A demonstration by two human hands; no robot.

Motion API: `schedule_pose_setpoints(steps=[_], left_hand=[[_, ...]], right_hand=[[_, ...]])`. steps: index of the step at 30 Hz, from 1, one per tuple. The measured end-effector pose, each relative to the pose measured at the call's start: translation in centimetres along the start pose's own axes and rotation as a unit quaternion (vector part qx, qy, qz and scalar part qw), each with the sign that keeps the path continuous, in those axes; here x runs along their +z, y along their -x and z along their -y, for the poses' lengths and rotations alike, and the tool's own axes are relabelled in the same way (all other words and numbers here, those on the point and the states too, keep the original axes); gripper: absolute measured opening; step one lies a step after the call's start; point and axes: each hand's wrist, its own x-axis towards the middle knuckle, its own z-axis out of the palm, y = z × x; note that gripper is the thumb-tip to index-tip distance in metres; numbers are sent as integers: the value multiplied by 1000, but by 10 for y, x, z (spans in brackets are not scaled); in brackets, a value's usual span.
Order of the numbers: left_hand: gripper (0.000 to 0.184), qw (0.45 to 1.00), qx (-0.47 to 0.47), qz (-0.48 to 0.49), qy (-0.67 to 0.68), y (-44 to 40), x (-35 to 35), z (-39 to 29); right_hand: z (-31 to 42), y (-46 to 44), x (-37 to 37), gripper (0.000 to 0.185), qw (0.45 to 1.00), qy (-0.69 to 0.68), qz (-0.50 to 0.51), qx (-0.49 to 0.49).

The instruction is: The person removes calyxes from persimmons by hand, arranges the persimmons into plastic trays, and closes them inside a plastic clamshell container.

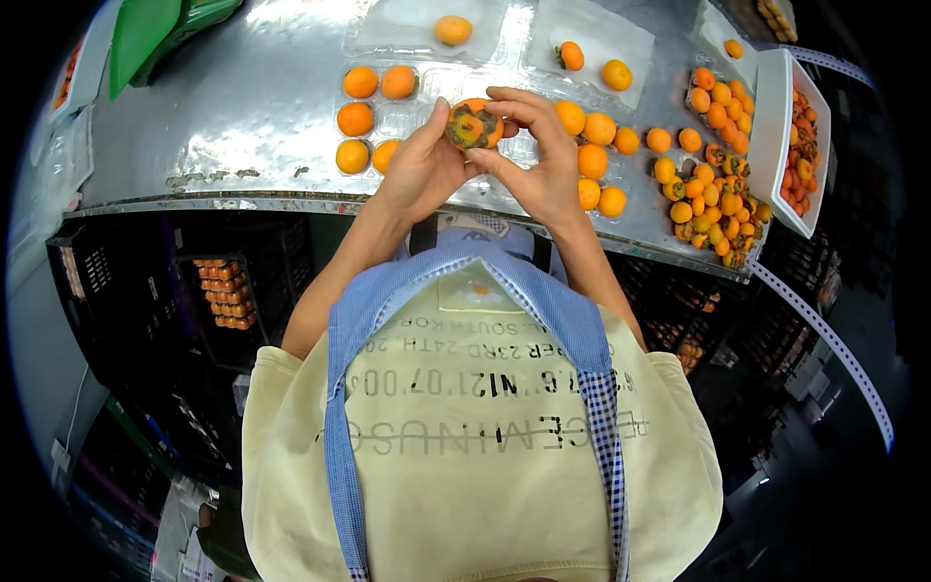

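Between my two hands, over the near part of the metal table, is an orange persimmon [474, 124] with its leafy calyx facing up. My left hand [424, 165] grips its left side, fingers curled beneath. On its right side my right hand [536, 155] holds it too, thumb at the lower edge and fingers bent over the top. Just left of my hands, several persimmons [355, 119] sit in a clear plastic tray [390, 118]. More persimmons [592, 161] stand in rows right of my right hand, partly covered by it.
A heap of persimmons [713, 209] lies at the table's right end, beside a white box [774, 126] of fruit. Clear trays [621, 44] with a few fruits are at the back. A green container [145, 34] stands back left. Dark crates [218, 291] are under the table [233, 107].
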Motion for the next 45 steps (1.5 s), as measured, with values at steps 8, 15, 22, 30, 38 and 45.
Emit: schedule_pose_setpoints(steps=[8,15,22,30,38,45], left_hand=[[51,999,23,-19,30,2,6,0],[53,997,63,22,30,1,0,0],[56,996,88,25,-9,0,3,-2],[57,995,94,35,1,1,3,-4],[52,993,97,49,39,3,8,-5],[49,991,92,71,67,3,3,-2]], right_hand=[[5,2,4,35,988,-106,-93,70],[3,5,0,28,996,30,-87,20],[5,7,0,29,994,69,-82,-27],[7,6,5,19,993,46,-101,-37],[6,9,4,20,987,78,-95,-108],[6,10,4,22,976,107,-95,-162]])
